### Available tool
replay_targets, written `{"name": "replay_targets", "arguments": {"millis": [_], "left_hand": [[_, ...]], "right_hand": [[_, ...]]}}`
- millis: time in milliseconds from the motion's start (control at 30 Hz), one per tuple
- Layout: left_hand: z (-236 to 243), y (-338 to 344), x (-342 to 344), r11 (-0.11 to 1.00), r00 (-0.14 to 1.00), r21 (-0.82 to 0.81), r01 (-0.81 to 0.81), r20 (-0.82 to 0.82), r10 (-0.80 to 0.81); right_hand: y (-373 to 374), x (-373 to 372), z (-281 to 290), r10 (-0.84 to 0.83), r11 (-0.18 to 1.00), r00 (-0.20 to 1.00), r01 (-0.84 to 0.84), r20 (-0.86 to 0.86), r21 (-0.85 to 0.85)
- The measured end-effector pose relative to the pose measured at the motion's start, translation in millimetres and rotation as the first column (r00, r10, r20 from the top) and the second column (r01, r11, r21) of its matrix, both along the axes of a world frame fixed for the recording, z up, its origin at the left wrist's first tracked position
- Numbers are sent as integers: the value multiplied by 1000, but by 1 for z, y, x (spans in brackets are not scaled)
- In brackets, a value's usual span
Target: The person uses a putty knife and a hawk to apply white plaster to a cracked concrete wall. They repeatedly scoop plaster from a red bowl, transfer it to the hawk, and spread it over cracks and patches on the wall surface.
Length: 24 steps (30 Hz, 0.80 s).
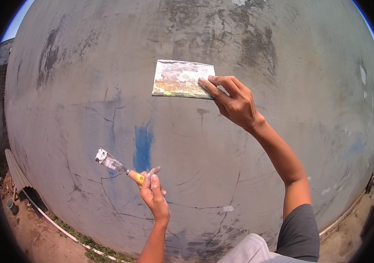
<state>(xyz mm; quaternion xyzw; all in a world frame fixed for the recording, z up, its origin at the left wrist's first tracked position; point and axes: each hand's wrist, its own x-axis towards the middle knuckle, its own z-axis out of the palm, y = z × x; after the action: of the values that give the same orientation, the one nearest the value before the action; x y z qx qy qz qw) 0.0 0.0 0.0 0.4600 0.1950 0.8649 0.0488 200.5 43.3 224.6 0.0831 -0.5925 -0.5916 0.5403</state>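
My left hand (155,197) is closed round the wooden handle of a putty knife (112,163), whose blade tilts up to the left with white paste on its tip. Higher up, my right hand (236,100) grips the right end of a flat rectangular scraper plate (183,79), smeared with white paste and some yellow-brown stains. The plate is held up close against the grey wall (204,144); whether its edge touches the wall I cannot tell. Thin cracks run across the wall near both hands.
A blue paint patch (143,148) marks the wall beside the putty knife. Dark stains (257,44) spread over its upper part. At lower left are a corrugated sheet (16,170), a small bucket (10,203) and a white pipe (55,225) along the wall's foot.
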Motion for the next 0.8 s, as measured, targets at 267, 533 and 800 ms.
{"name": "replay_targets", "arguments": {"millis": [267, 533, 800], "left_hand": [[31, -159, 77, 927, 930, -137, 349, 173, -324], [83, -198, 93, 840, 836, -185, 511, 334, -435], [79, -210, 126, 828, 832, -150, 541, 238, -501]], "right_hand": [[-122, 35, -89, -75, 945, 964, 150, 257, -290], [-185, 53, -121, 129, 532, 956, -292, -265, -795], [-236, -13, -158, 287, -508, 624, -544, -727, -668]]}}
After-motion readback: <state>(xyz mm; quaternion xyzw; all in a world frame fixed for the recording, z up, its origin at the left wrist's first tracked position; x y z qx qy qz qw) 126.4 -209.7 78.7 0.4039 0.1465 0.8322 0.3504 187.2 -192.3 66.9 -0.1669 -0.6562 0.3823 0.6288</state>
